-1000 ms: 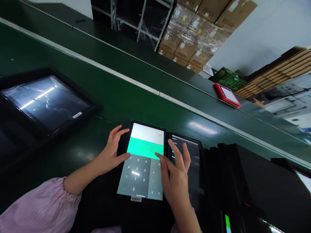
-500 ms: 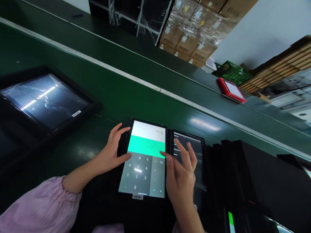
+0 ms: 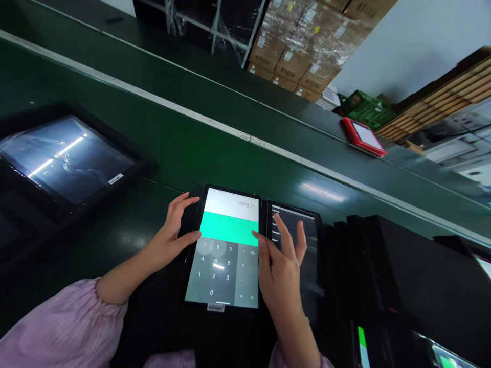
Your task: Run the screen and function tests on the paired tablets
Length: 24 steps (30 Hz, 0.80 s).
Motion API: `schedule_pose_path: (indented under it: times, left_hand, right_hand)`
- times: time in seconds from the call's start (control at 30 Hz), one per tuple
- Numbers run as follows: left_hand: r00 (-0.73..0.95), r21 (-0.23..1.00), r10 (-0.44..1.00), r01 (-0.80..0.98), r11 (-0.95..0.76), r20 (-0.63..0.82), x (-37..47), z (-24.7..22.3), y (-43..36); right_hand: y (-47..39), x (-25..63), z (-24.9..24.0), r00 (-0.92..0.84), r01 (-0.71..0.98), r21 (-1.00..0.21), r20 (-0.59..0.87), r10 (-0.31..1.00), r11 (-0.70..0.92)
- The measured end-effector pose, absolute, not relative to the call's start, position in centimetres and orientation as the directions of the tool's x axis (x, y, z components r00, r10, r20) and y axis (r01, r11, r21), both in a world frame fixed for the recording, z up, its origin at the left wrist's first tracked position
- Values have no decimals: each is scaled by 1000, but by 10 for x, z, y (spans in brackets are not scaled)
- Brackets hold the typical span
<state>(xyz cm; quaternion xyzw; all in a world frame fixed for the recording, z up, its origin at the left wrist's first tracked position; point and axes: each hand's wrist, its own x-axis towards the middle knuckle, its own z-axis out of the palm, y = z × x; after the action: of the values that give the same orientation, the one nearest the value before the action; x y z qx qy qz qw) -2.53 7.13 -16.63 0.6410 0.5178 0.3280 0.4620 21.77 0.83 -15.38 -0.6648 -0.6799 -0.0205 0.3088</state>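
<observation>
A lit tablet (image 3: pixel 230 230) lies in front of me with a calculator on its screen: a white strip on top, a green band, then grey number keys. My left hand (image 3: pixel 177 223) is beside its left edge, thumb and fingers stretched apart, the thumb tip at the edge near the green band. My right hand (image 3: pixel 283 260) is over the right side; its index fingertip is at the green band's right end, and the other fingers are raised and spread. Under and behind that hand lies a second tablet (image 3: pixel 312 276) with a dark menu screen, partly covered.
A large dark-framed screen (image 3: pixel 72 158) lies on the green bench at left. Stacked black devices (image 3: pixel 406 266) stand at right, and a lit device (image 3: pixel 362 342) shows below them. Farther back are a red-cased tablet (image 3: pixel 364 135), a green crate (image 3: pixel 366 108) and wrapped cartons (image 3: pixel 291 61).
The characters in the calculator's top strip have changed, and pale circles now show round the 7 and 8 keys. My left thumb has drawn back from the 7 key to the edge.
</observation>
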Motion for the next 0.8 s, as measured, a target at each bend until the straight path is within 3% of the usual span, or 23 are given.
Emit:
schedule_pose_path:
  times: [0.17,0.43,0.8]
  left_hand:
    - [222,937,974,346,-41,-39,-26,-166,73]
    - [169,963,986,268,-38,-8,-27,-174,77]
    - [119,996,989,-5,93,-92,-30,-184,90]
  right_hand:
    - [7,212,-154,-17,919,-359,382,924,165]
    - [11,263,-155,287,894,-445,476,831,-54]
    - [13,288,-168,289,893,-440,393,873,-97]
